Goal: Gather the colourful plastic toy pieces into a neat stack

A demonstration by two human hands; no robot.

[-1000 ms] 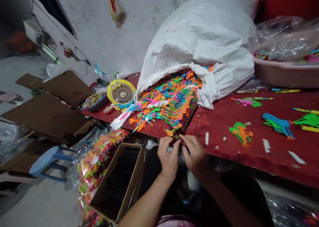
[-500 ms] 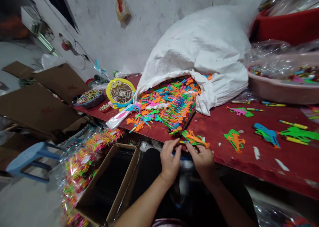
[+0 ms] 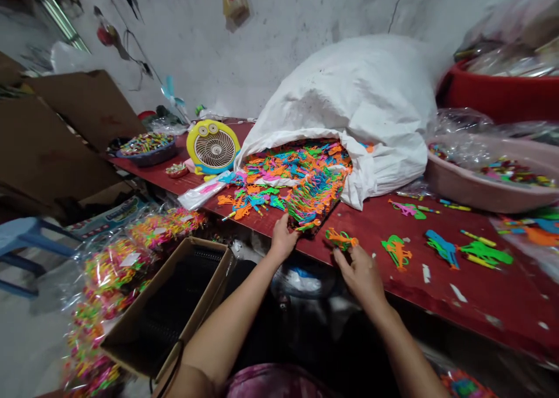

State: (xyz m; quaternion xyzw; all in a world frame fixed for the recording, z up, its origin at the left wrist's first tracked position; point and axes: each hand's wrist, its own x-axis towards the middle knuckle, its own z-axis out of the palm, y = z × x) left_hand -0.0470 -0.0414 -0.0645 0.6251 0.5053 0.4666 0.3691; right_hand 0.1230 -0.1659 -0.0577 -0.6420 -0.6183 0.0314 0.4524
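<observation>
At the table's front edge, my left hand (image 3: 283,238) is closed in a pinch beside the near tip of a heap of colourful plastic toy pieces (image 3: 301,182). A short yellowish stick (image 3: 308,226) sticks out from its fingertips. My right hand (image 3: 361,271) has thumb and fingers apart around the near side of an orange and green plastic toy (image 3: 340,238), its fingertips at the toy's right end. To the right lie another orange and green toy (image 3: 397,252), a blue pistol-shaped toy (image 3: 442,247) and a green one (image 3: 487,252) with yellow sticks.
The heap spills from a big white sack (image 3: 353,89) on the red table (image 3: 371,217). A yellow fan (image 3: 213,147) stands left, a pink basin (image 3: 489,176) right. Below are an open cardboard box (image 3: 170,305), bagged toys (image 3: 117,258) and a blue stool (image 3: 26,240).
My hands have moved apart. The left went up and left to the heap's tip, taking the small stick along; the right opened beside the orange and green toy. The view shifted somewhat.
</observation>
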